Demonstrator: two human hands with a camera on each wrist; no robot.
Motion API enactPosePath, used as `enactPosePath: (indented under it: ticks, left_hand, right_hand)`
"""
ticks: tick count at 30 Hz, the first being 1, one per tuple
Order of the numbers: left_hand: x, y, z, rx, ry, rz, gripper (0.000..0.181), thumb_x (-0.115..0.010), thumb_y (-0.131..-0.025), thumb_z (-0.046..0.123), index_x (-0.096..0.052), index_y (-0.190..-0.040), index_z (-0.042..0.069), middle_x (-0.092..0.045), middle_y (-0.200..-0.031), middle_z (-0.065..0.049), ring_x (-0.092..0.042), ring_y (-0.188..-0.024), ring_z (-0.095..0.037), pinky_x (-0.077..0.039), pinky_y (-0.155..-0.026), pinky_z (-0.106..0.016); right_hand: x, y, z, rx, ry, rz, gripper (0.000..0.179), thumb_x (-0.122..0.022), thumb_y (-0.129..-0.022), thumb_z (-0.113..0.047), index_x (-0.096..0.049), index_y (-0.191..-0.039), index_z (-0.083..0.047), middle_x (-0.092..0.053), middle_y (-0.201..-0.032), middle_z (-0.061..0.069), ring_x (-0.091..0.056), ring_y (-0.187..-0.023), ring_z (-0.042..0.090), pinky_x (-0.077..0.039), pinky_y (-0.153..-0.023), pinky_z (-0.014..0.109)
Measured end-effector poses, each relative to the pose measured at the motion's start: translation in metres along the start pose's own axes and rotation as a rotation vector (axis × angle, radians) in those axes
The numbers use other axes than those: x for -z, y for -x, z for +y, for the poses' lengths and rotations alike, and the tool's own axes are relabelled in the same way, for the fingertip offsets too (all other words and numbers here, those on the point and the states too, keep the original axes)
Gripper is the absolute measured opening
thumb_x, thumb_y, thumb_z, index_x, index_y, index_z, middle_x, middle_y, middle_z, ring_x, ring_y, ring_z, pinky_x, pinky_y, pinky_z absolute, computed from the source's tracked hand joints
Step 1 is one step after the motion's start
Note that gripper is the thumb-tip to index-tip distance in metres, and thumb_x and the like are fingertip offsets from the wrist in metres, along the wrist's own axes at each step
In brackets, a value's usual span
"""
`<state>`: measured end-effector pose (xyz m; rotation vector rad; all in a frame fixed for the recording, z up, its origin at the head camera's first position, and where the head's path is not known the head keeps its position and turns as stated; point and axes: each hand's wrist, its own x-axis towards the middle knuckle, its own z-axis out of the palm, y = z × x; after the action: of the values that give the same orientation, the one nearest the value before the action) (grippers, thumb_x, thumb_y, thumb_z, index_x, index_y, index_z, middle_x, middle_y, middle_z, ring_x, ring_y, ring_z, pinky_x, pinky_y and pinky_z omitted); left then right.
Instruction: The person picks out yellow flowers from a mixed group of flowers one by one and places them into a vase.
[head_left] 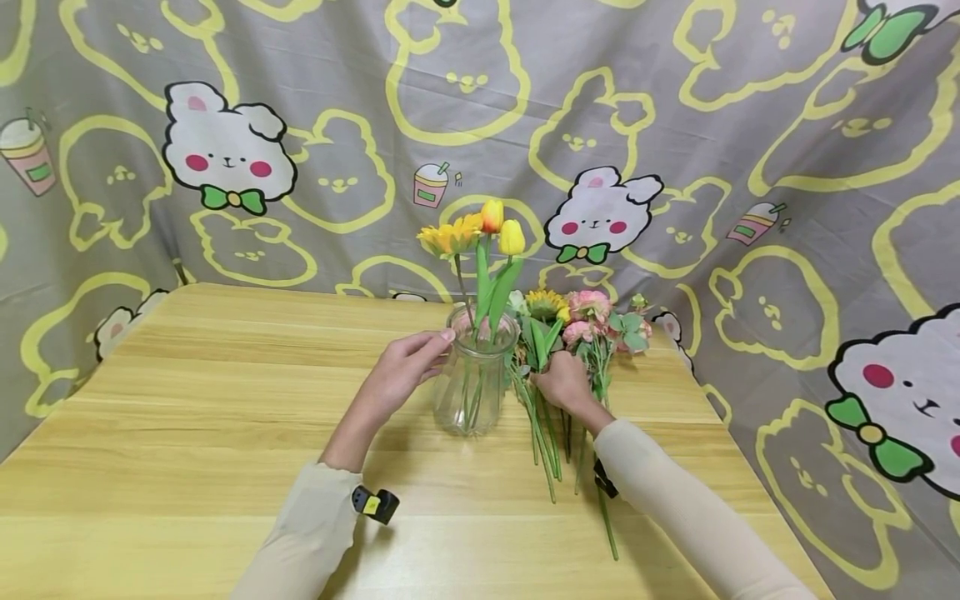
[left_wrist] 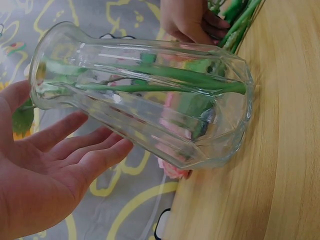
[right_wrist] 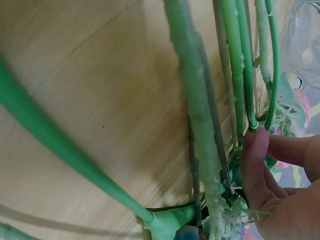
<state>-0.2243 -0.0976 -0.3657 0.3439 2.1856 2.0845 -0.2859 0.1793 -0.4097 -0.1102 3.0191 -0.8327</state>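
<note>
A clear glass vase stands upright on the table, holding an orange-yellow daisy-like flower, a red-and-yellow tulip and a yellow tulip. Beside its neck is my left hand, thumb at the rim and fingers extended along the glass in the left wrist view. Right of the vase, my right hand reaches into a pile of loose flowers. Thumb and index finger pinch a thin green stem there. The palm hides part of the pile in the head view.
Pink flowers, a sunflower and eucalyptus-like leaves lie toward the table's back right, stems pointing frontward. Behind the wooden table hangs a grey curtain printed with cartoon rabbits.
</note>
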Motion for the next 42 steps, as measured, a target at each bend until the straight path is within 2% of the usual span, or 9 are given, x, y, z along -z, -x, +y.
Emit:
enactPosePath:
  ticks: [4,8,13,23,32,35,37,39,42]
  left_hand:
    - [0.000,0.000,0.000,0.004,-0.014,0.003,0.061,-0.056,-0.102,0.051,-0.060,-0.138,0.001,-0.060,-0.141,-0.017,-0.059,-0.131,-0.033,-0.052,-0.110,-0.039]
    - [0.000,0.000,0.000,0.004,-0.007,0.003,0.061,-0.056,-0.102,0.050,-0.059,-0.137,0.001,-0.060,-0.141,-0.018,-0.058,-0.131,-0.033,-0.052,-0.110,-0.039]
    - [0.000,0.000,0.000,0.000,0.003,0.000,0.059,-0.056,-0.103,0.048,-0.060,-0.137,0.000,-0.059,-0.141,-0.018,-0.058,-0.131,-0.033,-0.052,-0.111,-0.039]
    - [0.000,0.000,0.000,0.001,-0.002,0.002,0.060,-0.057,-0.102,0.049,-0.059,-0.138,0.001,-0.059,-0.141,-0.018,-0.058,-0.132,-0.032,-0.052,-0.110,-0.039]
    - [0.000,0.001,0.001,0.000,-0.007,-0.001,0.061,-0.056,-0.102,0.050,-0.059,-0.138,0.001,-0.059,-0.142,-0.018,-0.057,-0.132,-0.033,-0.051,-0.111,-0.040]
    - [0.000,0.001,0.000,-0.003,-0.011,-0.005,0.062,-0.056,-0.102,0.051,-0.059,-0.139,0.001,-0.058,-0.142,-0.019,-0.057,-0.133,-0.034,-0.051,-0.111,-0.040]
    - [0.000,0.000,0.000,-0.003,-0.013,-0.006,0.062,-0.056,-0.102,0.051,-0.058,-0.139,0.001,-0.058,-0.143,-0.019,-0.057,-0.133,-0.034,-0.051,-0.111,-0.041]
    - [0.000,0.001,-0.001,-0.003,-0.016,-0.005,0.063,-0.056,-0.102,0.051,-0.058,-0.139,0.001,-0.058,-0.143,-0.019,-0.057,-0.133,-0.034,-0.051,-0.111,-0.041]
    - [0.000,0.001,0.000,-0.001,-0.017,-0.003,0.063,-0.056,-0.102,0.052,-0.058,-0.139,0.001,-0.058,-0.143,-0.019,-0.057,-0.133,-0.034,-0.051,-0.111,-0.041]
  right_hand:
    - [-0.001,0.000,0.000,-0.027,-0.025,-0.001,0.053,-0.063,-0.094,-0.006,-0.042,-0.047,-0.015,-0.032,-0.040,-0.005,-0.040,-0.034,0.013,-0.032,-0.037,0.022]
    - [-0.002,0.000,0.001,-0.041,-0.055,0.009,0.051,-0.062,-0.093,-0.003,-0.045,-0.046,-0.014,-0.040,-0.038,-0.002,-0.062,-0.041,0.022,-0.051,-0.040,0.027]
    - [-0.001,0.001,0.000,-0.042,-0.087,0.011,0.050,-0.059,-0.092,0.000,-0.043,-0.047,-0.015,-0.041,-0.039,-0.002,-0.067,-0.047,0.026,-0.058,-0.045,0.031]
    - [0.005,0.005,-0.003,-0.028,-0.113,0.009,0.048,-0.057,-0.091,0.002,-0.044,-0.047,-0.014,-0.045,-0.039,0.000,-0.070,-0.051,0.027,-0.054,-0.043,0.027]
    - [0.011,0.001,-0.004,-0.032,-0.096,-0.015,0.048,-0.055,-0.089,0.003,-0.045,-0.045,-0.014,-0.045,-0.037,0.001,-0.072,-0.052,0.027,-0.024,-0.035,0.018]
    - [0.015,0.002,-0.008,-0.028,-0.084,-0.005,0.048,-0.056,-0.088,0.003,-0.045,-0.045,-0.014,-0.045,-0.037,0.000,-0.071,-0.053,0.030,-0.022,-0.038,0.019]
    - [0.018,0.002,-0.011,-0.015,-0.073,0.007,0.049,-0.058,-0.090,0.001,-0.045,-0.046,-0.014,-0.044,-0.038,0.000,-0.071,-0.054,0.031,-0.030,-0.041,0.020]
    - [0.021,0.003,-0.013,-0.005,-0.078,0.018,0.048,-0.061,-0.092,-0.001,-0.046,-0.048,-0.012,-0.047,-0.040,0.002,-0.072,-0.056,0.033,-0.045,-0.044,0.024]
    - [0.025,0.004,-0.018,0.010,-0.095,0.024,0.040,-0.065,-0.095,-0.004,-0.055,-0.057,-0.006,-0.059,-0.050,0.013,-0.073,-0.060,0.035,-0.064,-0.063,0.037]
